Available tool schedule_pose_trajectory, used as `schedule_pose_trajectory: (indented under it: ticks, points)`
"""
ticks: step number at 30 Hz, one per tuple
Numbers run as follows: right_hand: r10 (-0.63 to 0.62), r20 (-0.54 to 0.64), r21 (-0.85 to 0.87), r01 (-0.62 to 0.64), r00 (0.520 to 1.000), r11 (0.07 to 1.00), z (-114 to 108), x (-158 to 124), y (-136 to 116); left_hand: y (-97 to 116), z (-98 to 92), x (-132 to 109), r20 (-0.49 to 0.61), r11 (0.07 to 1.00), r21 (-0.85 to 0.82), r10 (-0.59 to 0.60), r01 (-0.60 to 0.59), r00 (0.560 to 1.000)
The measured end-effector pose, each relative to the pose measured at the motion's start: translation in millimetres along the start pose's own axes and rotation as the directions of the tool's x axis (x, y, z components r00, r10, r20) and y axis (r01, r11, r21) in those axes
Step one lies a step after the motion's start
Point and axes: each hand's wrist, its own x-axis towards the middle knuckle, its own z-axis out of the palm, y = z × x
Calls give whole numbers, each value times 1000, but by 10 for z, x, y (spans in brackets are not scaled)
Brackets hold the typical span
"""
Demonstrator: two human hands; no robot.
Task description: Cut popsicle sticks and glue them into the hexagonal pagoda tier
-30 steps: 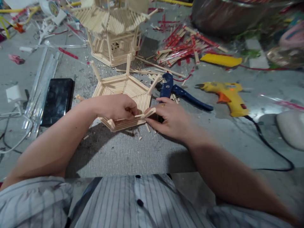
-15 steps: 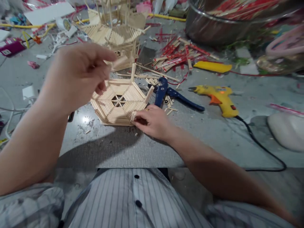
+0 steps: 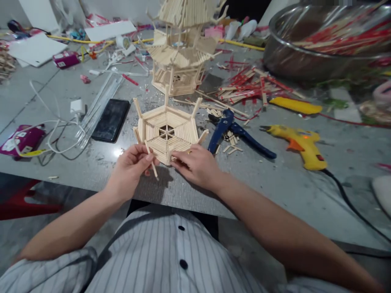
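Note:
A hexagonal roof piece made of wooden sticks (image 3: 167, 132) lies flat on the grey table, with short sticks jutting up from its corners. My left hand (image 3: 130, 169) pinches a single wooden stick (image 3: 152, 159) against the piece's near-left corner. Fingers of my right hand (image 3: 197, 165) are closed on the piece's near edge, holding it down. Behind it stands a taller stick pagoda model (image 3: 180, 53).
Blue cutting pliers (image 3: 232, 130) and a yellow glue gun (image 3: 297, 140) with a black cord lie to the right. A black phone (image 3: 111, 120), white charger cable and clear strips lie left. A steel bowl (image 3: 324, 42) of red-wrapped sticks stands at the back right, with loose ones scattered before it.
My left hand came down from in front of the camera to the piece's near-left corner with a stick. The view rose, showing more of the pagoda. My right hand stayed on the piece.

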Motion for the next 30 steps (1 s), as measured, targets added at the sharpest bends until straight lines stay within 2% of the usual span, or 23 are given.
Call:
schedule_pose_trajectory:
  ticks: [3,7,11,13,15,18,20,23,25,27,30]
  points:
    - [-14,23,45,13,1000,999,12,-28,-43,-68,-53,29,-13,996,-51,-68,67,998]
    - [20,77,132,-31,997,991,5,-67,-68,-118,-125,176,-15,979,-121,-168,165,986]
    - [7,171,248,-50,985,968,-27,-57,-115,-85,-175,355,-54,982,-104,-161,155,985]
    - [-22,201,300,-40,979,953,-40,-41,-142,-48,-204,451,-33,988,-58,-146,144,989]
    - [-33,199,332,-36,980,943,-45,-32,-156,-12,-234,548,-16,992,-8,-127,127,992]
    - [-44,183,323,-18,982,946,-60,-39,-140,24,-262,675,-58,994,30,-100,101,993]
    - [-68,134,290,27,989,957,-113,-51,-105,36,-259,725,-84,994,33,-99,102,992]
    - [-79,15,180,75,997,981,-303,-70,-5,39,-225,730,-62,989,20,-144,145,988]
    - [13,-47,47,-11,999,999,-485,-85,113,32,-195,701,-15,979,-12,-202,202,979]
    - [181,-109,-54,-188,977,981,-660,-113,284,16,-172,667,48,965,-57,-253,256,966]
    - [408,-125,-284,-426,905,859,-809,-216,631,-18,-155,633,124,942,-105,-305,318,944]
